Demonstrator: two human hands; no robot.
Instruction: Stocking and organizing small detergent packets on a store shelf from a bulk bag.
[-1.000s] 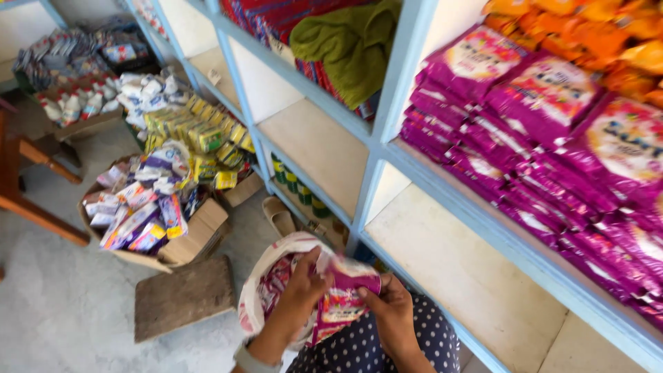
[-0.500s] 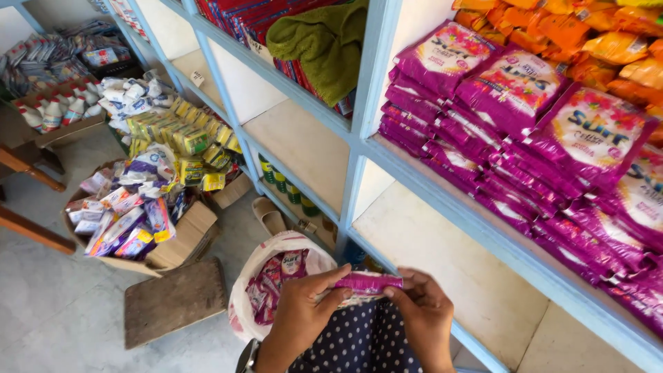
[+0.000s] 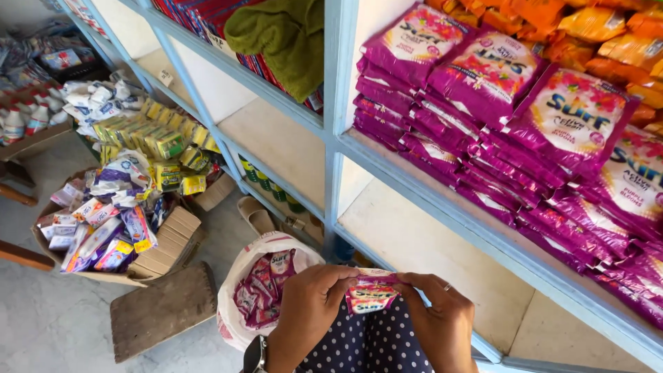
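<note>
Hands low at near centre: left hand and right hand, fingers pinched shut on small pink sachet stretched between them. White sack of pink packets just left. Pale blue shelf beyond, pink pouches stacked far right.

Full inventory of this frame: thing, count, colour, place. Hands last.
Sachet: one, pink, held between both hands.
White bag: one, open on the floor, holds more pink sachets.
Stacked pouches: many, magenta, right shelf.
Orange packets: several, top right shelf.
Green cloth: one, hanging over the upper shelf.
Shelving: light blue frame.
Cardboard box: one, brown, floor left, full of mixed packets.
Wooden board: one, floor.
Sandal: one visible, beige, by the shelf.
Left hand: grips the sachet; wristwatch.
Right hand: grips the sachet; ring.
</note>
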